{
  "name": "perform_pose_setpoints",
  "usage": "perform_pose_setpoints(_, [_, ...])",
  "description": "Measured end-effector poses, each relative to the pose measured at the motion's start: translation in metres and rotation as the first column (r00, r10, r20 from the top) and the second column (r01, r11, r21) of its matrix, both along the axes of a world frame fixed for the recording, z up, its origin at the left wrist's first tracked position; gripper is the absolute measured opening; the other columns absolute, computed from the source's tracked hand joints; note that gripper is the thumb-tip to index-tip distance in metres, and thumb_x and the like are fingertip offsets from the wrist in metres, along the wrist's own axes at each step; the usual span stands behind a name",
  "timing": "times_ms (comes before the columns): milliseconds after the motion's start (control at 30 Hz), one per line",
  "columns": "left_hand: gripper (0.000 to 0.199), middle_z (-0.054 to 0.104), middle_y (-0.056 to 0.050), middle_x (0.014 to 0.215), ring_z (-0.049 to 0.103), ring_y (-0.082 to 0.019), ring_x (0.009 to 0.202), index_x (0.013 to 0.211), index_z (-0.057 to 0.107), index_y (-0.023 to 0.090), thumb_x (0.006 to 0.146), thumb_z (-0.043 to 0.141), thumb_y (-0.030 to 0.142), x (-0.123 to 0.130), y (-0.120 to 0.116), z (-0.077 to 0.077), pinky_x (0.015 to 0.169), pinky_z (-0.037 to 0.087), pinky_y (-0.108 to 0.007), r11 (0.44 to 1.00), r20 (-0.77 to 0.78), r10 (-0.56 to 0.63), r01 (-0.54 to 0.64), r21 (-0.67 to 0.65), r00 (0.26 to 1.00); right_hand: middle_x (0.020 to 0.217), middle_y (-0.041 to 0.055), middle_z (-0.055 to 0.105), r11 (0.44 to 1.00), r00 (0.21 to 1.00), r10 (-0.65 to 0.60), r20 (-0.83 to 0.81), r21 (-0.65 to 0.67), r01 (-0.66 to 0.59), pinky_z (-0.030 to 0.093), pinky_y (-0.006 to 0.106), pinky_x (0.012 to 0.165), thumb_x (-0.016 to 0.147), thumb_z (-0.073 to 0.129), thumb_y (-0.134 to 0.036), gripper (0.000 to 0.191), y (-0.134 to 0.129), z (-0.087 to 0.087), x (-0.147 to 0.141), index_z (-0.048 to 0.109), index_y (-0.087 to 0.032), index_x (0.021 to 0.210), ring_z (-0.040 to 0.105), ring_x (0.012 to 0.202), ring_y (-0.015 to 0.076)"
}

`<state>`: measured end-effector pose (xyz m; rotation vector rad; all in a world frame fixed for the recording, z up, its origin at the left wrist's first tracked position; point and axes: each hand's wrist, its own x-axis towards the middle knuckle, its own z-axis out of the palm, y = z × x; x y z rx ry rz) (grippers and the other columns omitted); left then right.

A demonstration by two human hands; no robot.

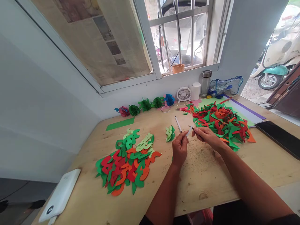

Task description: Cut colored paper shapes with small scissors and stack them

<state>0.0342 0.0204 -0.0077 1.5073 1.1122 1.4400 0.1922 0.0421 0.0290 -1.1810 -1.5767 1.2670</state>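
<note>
My left hand [180, 149] is closed, its thumb and fingers pinching a small white piece [188, 132] whose kind I cannot make out. My right hand [205, 136] is closed on a slim, dark, pen-like tool [191, 127], its tip pointing left, close to the white piece. Just beyond the left hand, a white pen [178, 123] lies on the wooden table [197, 175]. Left of that hand is a small stack of light and dark green paper cutouts [170, 133]. Brown crumbs are scattered on the wood below the hands.
Red, green and orange cutouts [126, 162] spread on the left; paper scraps [220, 122] heap on the right. A black phone [278, 137] lies at the right edge, a white device [61, 193] at the left. Paper turtles [145, 104], a fan [184, 94] and a bottle [206, 83] line the wall.
</note>
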Motion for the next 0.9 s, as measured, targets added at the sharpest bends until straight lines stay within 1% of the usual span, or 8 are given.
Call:
perform_pose_setpoints(167, [0.032,0.054,0.001,0.064,0.051,-0.011,0.06,0.107,0.068,0.018,0.086,0.048,0.031,0.0,-0.001,0.001,0.061,0.043,-0.022,1.0,-0.004,-0.004,0.004,0.002,1.0,0.044,-0.0068,0.031,1.0,0.999,-0.013,0.029,-0.004,0.013,0.02,0.023,0.042,0.082,0.046,-0.063,0.051,0.001,-0.001,0.0,0.06,-0.016,0.068,0.027,0.042,0.0075])
perform_pose_setpoints(333, [0.031,0.058,0.0,0.067,0.052,-0.01,0.059,0.107,0.068,0.018,0.086,0.049,0.031,0.001,0.001,-0.002,0.059,0.044,-0.022,1.0,-0.009,-0.003,0.003,-0.001,1.0,0.044,-0.0067,0.03,0.999,0.997,-0.042,0.064,0.016,0.041,0.022,0.023,0.043,0.08,0.047,-0.063,0.05,0.0,0.002,0.0,0.059,-0.017,0.064,0.027,0.042,0.0079])
perform_pose_setpoints(400, [0.031,0.061,-0.001,0.071,0.054,-0.011,0.061,0.107,0.068,0.018,0.085,0.051,0.032,0.002,0.001,-0.005,0.059,0.046,-0.022,1.0,-0.003,-0.013,0.013,-0.02,1.0,0.044,-0.0065,0.03,0.998,0.995,-0.061,0.084,0.038,0.058,0.022,0.023,0.043,0.08,0.047,-0.063,0.05,-0.001,0.003,0.0,0.059,-0.017,0.062,0.028,0.043,0.0079])
perform_pose_setpoints(500, [0.031,0.066,-0.003,0.083,0.058,-0.012,0.068,0.108,0.068,0.017,0.084,0.054,0.031,0.002,0.002,-0.008,0.064,0.048,-0.023,0.999,0.003,-0.017,0.017,-0.028,1.0,0.045,-0.0065,0.029,0.995,0.992,-0.079,0.098,0.062,0.073,0.02,0.023,0.042,0.08,0.048,-0.062,0.05,-0.001,0.003,-0.001,0.057,-0.017,0.06,0.026,0.043,0.0075])
perform_pose_setpoints(600, [0.031,0.068,-0.005,0.093,0.062,-0.014,0.078,0.109,0.068,0.018,0.083,0.054,0.031,0.001,0.003,-0.009,0.07,0.05,-0.025,1.0,0.005,-0.002,0.002,-0.019,1.0,0.046,-0.0064,0.029,0.994,0.991,-0.082,0.101,0.082,0.074,0.021,0.023,0.042,0.08,0.047,-0.062,0.049,-0.001,0.003,-0.002,0.058,-0.017,0.063,0.025,0.044,0.0078])
perform_pose_setpoints(700, [0.031,0.068,-0.006,0.101,0.063,-0.015,0.083,0.109,0.068,0.018,0.084,0.054,0.032,0.001,0.002,-0.007,0.07,0.05,-0.025,0.999,0.03,0.03,-0.03,-0.021,0.999,0.048,-0.0062,0.03,0.993,0.99,-0.08,0.113,0.097,0.069,0.022,0.023,0.043,0.08,0.047,-0.062,0.049,-0.001,0.004,-0.003,0.06,-0.017,0.066,0.025,0.044,0.0082])
perform_pose_setpoints(800, [0.03,0.068,-0.005,0.099,0.062,-0.013,0.08,0.108,0.068,0.019,0.085,0.054,0.032,0.001,0.002,-0.006,0.071,0.05,-0.024,0.998,0.049,0.055,-0.054,-0.027,0.997,0.049,-0.0059,0.03,0.993,0.989,-0.064,0.131,0.111,0.05,0.021,0.024,0.043,0.081,0.046,-0.061,0.048,-0.001,0.005,-0.003,0.06,-0.017,0.067,0.026,0.045,0.0085])
perform_pose_setpoints(900, [0.03,0.068,-0.005,0.097,0.061,-0.012,0.076,0.107,0.067,0.018,0.085,0.054,0.033,0.001,0.001,-0.007,0.07,0.049,-0.023,0.998,0.054,0.048,-0.046,-0.032,0.997,0.051,-0.0049,0.033,0.988,0.985,-0.056,0.161,0.152,0.031,0.023,0.024,0.046,0.082,0.046,-0.058,0.046,-0.001,0.004,-0.003,0.06,-0.017,0.068,0.03,0.048,0.0092])
